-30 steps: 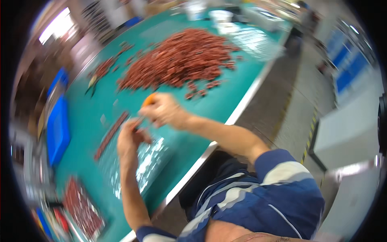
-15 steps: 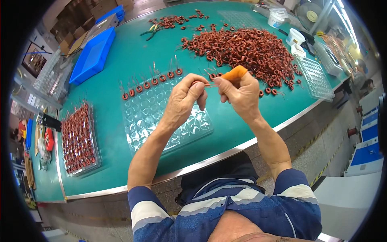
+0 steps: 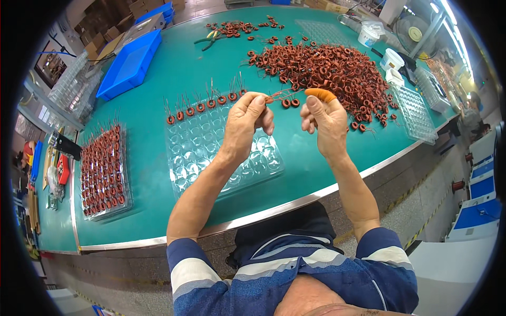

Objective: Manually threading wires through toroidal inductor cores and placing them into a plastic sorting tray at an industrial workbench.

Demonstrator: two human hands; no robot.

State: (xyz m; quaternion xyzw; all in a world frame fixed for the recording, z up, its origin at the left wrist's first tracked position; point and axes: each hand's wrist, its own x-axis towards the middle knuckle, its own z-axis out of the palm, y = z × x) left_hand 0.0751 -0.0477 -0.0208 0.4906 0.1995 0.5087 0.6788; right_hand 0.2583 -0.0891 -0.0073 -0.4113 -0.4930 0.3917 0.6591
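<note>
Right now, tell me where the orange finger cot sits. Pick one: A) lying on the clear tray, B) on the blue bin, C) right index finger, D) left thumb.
C: the orange finger cot caps the index finger of the right hand, raised above the green table.

Green tabletop (image 3: 174, 68): left hand (image 3: 243, 122) and right hand (image 3: 326, 120) pinch one wired coil (image 3: 275, 97) over clear blister tray (image 3: 211, 152); loose coil heap (image 3: 327, 71); filled tray (image 3: 103, 171); blue bin (image 3: 129, 66).

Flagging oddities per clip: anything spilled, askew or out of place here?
Nothing damaged. A few red-brown wound ring coils lie scattered loose off the big heap on the green table.
</note>
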